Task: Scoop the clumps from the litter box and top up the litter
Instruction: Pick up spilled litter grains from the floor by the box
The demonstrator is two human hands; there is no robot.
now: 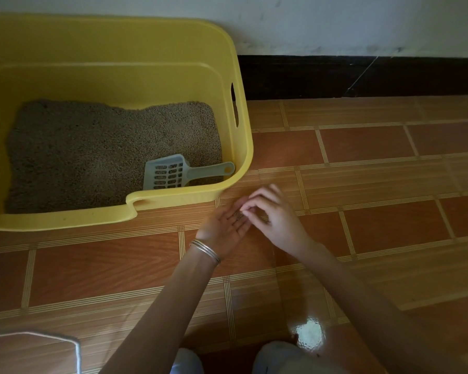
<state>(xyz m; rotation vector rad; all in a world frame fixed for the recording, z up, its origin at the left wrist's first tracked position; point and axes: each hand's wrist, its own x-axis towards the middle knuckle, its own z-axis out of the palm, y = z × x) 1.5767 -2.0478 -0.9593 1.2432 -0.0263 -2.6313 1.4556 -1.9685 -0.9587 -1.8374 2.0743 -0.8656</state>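
left hand (pixel 223 226) flat under litter grains (pixel 238 215), right hand (pixel 277 215) pinching them, litter box (pixel 173 197) beside

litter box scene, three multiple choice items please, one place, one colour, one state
1. Where is the scoop? A on the floor tiles B on the litter in the litter box C in a hand
2. Litter box colour? A yellow B blue C white
3. The left hand is: A a fist B gripping the scoop C open, palm up
Answers: 1 B, it lies on the litter inside the box; 2 A, walls and rim are yellow; 3 C, its fingers are straight.
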